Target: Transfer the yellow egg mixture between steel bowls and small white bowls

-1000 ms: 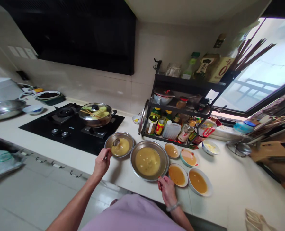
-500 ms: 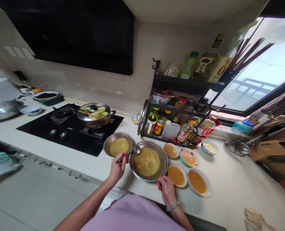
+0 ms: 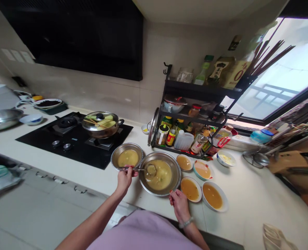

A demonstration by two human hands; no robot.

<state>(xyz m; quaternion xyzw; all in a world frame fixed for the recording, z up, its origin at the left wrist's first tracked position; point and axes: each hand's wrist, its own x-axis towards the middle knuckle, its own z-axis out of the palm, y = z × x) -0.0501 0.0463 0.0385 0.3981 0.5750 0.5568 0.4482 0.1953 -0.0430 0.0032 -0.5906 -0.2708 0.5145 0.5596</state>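
My left hand [image 3: 124,177] is closed round the handle of a metal ladle [image 3: 150,169], whose bowl dips into the yellow soup of the large steel basin [image 3: 176,173]. A smaller steel bowl [image 3: 119,151] of the same soup stands just left of it. My right hand [image 3: 179,203] rests with curled fingers at the front rim of the basin, beside a white bowl of orange soup [image 3: 190,189]. Whether it holds anything I cannot make out.
Three more small bowls of soup [image 3: 212,196] [image 3: 202,169] [image 3: 184,162] sit right of the basin. Behind stands a black rack of bottles and jars [image 3: 192,114]. A lidded pot [image 3: 101,124] sits on the black hob [image 3: 39,139]. Window at right.
My left hand has carried the ladle from the smaller steel bowl rightward and lowered it into the large basin. My right hand has stayed at the basin's front rim.
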